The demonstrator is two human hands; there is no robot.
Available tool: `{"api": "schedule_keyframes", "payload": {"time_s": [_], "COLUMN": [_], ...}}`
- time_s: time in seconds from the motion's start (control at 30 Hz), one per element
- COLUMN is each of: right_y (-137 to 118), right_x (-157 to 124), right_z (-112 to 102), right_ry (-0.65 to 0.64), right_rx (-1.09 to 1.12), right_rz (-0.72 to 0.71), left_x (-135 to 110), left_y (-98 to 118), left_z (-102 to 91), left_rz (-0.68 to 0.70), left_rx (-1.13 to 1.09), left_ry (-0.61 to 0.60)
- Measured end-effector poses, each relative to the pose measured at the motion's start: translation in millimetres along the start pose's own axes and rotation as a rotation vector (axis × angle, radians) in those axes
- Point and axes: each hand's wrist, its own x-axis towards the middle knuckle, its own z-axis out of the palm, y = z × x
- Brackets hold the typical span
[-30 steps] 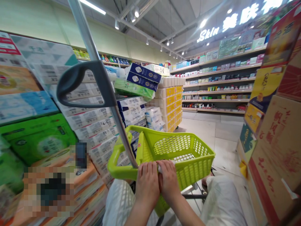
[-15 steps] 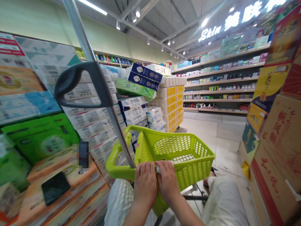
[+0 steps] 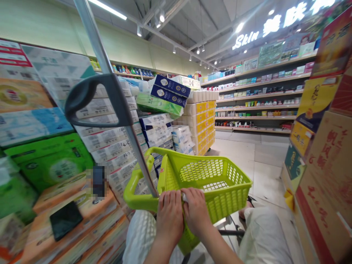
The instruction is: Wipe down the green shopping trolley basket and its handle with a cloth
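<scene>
A lime-green plastic shopping basket (image 3: 228, 196) with a lattice wall stands in front of me, between my knees. Over its near rim my left hand (image 3: 171, 212) lies with fingers curled round the edge. Right beside it, my right hand (image 3: 194, 209) grips the same rim, and a bit of white shows by its thumb. Both sets of fingertips are partly hidden behind the rim. A metal pole (image 3: 140, 156) with a grey loop handle (image 3: 121, 101) rises at a slant just left of my hands.
Orange packs (image 3: 90, 220) at lower left bear a dark tablet-like device (image 3: 66, 220) and a blurred-out phone-like item (image 3: 98, 180). Stacked tissue packs (image 3: 107, 137) rise behind. Cardboard boxes (image 3: 327, 172) line the right. Pale floor (image 3: 265, 156) leads to shelves of goods (image 3: 258, 106).
My view has shifted very slightly. Both hands keep their hold on the basket rim, and the basket stays in place.
</scene>
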Motion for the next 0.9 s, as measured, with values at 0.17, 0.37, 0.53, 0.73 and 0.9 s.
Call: {"api": "schedule_keyframes", "payload": {"time_s": [0.17,0.37,0.53,0.73,0.9], "right_y": [14.2,31.4,-4.9,25.9,26.9], "right_x": [-2.1,-6.1,-2.7,-10.0,-17.5], "right_z": [-7.6,-14.6,5.9,-3.1,11.0], "right_ry": [-0.050,0.044,0.016,0.036,0.167], "right_rx": [-0.001,-0.091,0.034,-0.047,-0.033], "right_rz": [-0.034,0.080,-0.034,-0.047,-0.023], "left_x": [-1.6,-0.8,-0.6,-4.8,-3.8], "left_y": [-3.1,1.1,0.4,-4.4,-0.7], "left_z": [0.0,0.0,0.5,11.7,15.2], "left_rz": [0.008,-0.020,-0.011,-0.020,-0.037], "left_rx": [-0.019,-0.013,0.013,-0.033,-0.030], "left_ry": [0.010,0.010,0.019,0.042,0.059]}}
